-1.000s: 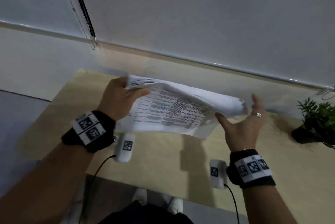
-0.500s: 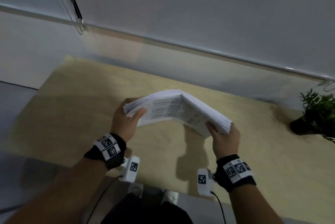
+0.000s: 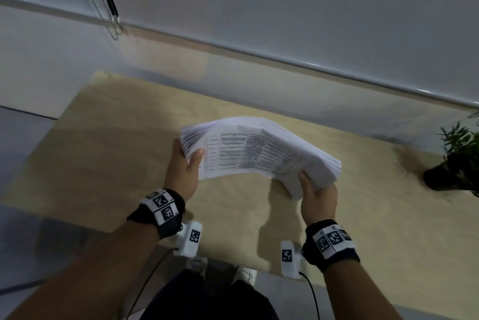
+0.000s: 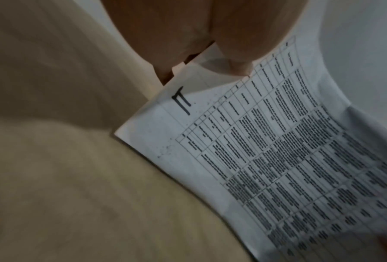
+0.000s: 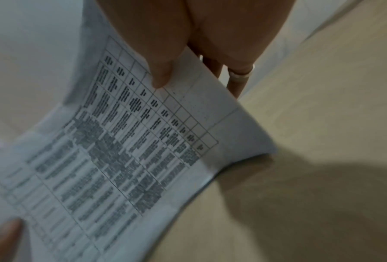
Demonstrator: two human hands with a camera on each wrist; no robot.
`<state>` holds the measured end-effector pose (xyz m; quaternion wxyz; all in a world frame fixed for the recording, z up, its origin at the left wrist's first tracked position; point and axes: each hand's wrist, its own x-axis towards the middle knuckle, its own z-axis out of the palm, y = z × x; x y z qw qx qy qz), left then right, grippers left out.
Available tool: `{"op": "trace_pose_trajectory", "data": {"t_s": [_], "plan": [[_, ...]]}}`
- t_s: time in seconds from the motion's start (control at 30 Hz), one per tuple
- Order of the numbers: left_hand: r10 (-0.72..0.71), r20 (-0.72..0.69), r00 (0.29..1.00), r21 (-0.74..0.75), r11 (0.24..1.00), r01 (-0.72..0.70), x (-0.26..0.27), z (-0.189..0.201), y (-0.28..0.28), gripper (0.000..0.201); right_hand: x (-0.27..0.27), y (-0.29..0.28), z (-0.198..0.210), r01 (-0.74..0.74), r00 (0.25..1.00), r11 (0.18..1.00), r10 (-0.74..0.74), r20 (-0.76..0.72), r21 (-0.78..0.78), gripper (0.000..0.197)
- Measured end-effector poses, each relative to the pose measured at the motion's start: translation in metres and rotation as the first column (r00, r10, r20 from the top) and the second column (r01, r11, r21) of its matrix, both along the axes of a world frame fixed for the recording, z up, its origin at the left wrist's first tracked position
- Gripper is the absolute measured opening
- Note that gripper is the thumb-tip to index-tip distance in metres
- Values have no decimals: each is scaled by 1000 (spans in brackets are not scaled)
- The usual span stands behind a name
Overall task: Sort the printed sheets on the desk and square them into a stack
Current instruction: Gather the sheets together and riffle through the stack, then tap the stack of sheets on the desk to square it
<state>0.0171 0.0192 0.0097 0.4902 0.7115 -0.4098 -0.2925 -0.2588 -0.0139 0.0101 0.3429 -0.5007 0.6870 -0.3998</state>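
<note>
A thick stack of printed sheets (image 3: pixel 259 154) with a table of text on top is held in the air above the light wooden desk (image 3: pixel 103 143), bowed upward in the middle. My left hand (image 3: pixel 185 167) grips its left end, thumb on top and fingers underneath. My right hand (image 3: pixel 315 190) grips the right end the same way. In the left wrist view the top sheet (image 4: pixel 278 159) runs away from my left hand (image 4: pixel 206 58). The right wrist view shows my right hand (image 5: pixel 183 70) with its thumb pressed on the table print of the sheet (image 5: pixel 132 150), a ringed finger below.
A potted plant (image 3: pixel 456 161) stands on the desk at the far right. A roller blind with a bead chain (image 3: pixel 103 6) hangs behind the desk. The desk's front edge lies just ahead of my feet.
My right hand, open beside the loose sheets a second ago, has closed on the stack's right end. The stack came down toward the desk and now bows less sharply.
</note>
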Motion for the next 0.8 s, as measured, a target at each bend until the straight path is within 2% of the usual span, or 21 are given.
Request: {"op": "trace_pose_trajectory", "data": {"t_s": [0.1,0.17,0.2,0.3,0.33,0.4,0.47,0.57,0.67,0.8], "plan": [[73,20,997,-29,997,-73,3,11,-5,23,0,2,18,34,999,998,-34,7,-49,26],[94,33,995,-25,995,-93,13,12,-9,22,-4,1,26,46,999,998,-45,16,-50,33],[80,41,996,23,996,-81,17,9,-12,23,-7,-1,24,25,1000,1000,-25,-7,-14,40],[-69,18,997,302,951,60,25,-20,-16,27,-15,-4,-11,-45,991,955,81,-111,294,55],[-134,11,991,379,918,119,27,-32,-14,26,-17,-1,-22,-70,983,918,129,-128,391,53],[-212,52,976,458,873,165,30,-49,-8,24,-26,1,-48,-93,968,867,194,-161,489,43],[-243,113,963,485,860,160,29,-58,-2,24,-31,2,-60,-60,973,862,164,-165,504,39],[-284,217,934,506,851,141,16,-64,5,34,-21,7,-54,-11,958,853,159,-240,522,48],[-211,145,967,489,865,116,17,-63,3,35,-18,11,-54,5,955,858,148,-256,513,50],[-172,62,983,624,775,96,29,-63,-3,33,-19,18,-59,21,949,839,155,-276,544,48]]}}
